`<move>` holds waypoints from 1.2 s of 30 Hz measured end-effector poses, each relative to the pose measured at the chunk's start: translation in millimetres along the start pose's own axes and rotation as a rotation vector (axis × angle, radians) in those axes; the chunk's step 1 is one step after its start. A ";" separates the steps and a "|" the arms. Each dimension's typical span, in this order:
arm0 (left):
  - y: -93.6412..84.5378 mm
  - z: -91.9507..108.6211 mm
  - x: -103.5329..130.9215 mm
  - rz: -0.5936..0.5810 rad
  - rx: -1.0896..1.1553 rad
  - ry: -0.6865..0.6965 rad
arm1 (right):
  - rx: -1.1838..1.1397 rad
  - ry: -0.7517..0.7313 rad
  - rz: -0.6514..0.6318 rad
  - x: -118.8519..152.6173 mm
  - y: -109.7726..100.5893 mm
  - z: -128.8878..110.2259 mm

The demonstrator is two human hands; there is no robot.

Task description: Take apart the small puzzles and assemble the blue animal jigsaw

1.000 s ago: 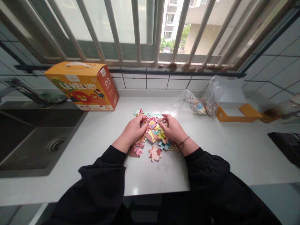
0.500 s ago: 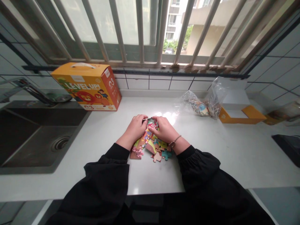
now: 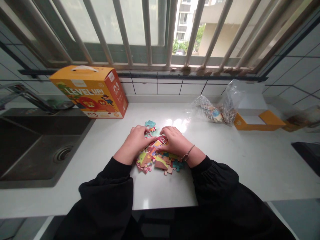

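A pile of colourful puzzle pieces (image 3: 161, 161) lies on the white counter between my two hands. My left hand (image 3: 137, 139) rests against the pile's left side, its thumb stretched over the pieces and its fingers curved around the far edge. On the right side, my right hand (image 3: 175, 141) curves over the pile, thumb and fingers apart around a red piece with a white mark (image 3: 162, 138). A teal piece (image 3: 150, 123) lies just beyond my left fingertips. Both palms' undersides are hidden.
An orange box with a handle (image 3: 90, 93) stands at the back left, beside the dark sink (image 3: 47, 141). At the back right are a clear plastic bag of pieces (image 3: 215, 111) and an open orange-and-white box (image 3: 258, 121). A barred window runs behind.
My left hand has moved left, away from my right hand, and its thumb and fingers have spread. The teal piece and others at the far edge now show, and the pile is more spread out.
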State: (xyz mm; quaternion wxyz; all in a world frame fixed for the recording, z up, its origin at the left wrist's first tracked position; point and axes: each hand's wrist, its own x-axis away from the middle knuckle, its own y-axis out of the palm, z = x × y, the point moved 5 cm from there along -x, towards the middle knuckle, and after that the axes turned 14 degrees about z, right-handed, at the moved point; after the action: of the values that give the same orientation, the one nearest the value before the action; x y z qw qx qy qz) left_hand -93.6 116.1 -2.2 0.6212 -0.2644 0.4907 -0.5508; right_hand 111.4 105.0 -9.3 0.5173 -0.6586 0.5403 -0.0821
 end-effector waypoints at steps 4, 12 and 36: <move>0.4 7.0 0.5 -0.086 0.144 0.018 | -0.022 0.044 -0.012 -0.3 -1.0 1.2; -17.8 39.9 10.9 -0.182 0.498 0.038 | -0.037 0.043 0.016 1.7 -2.1 5.6; 3.6 17.9 6.9 -0.138 0.104 0.155 | -0.058 0.266 0.283 -0.5 -40.8 34.4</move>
State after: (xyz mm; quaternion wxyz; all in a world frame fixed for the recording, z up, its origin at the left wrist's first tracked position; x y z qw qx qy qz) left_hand -76.5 106.7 -0.7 0.5550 -0.2216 0.4887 -0.6357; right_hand 159.7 120.9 6.7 0.4288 -0.5740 0.6931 -0.0793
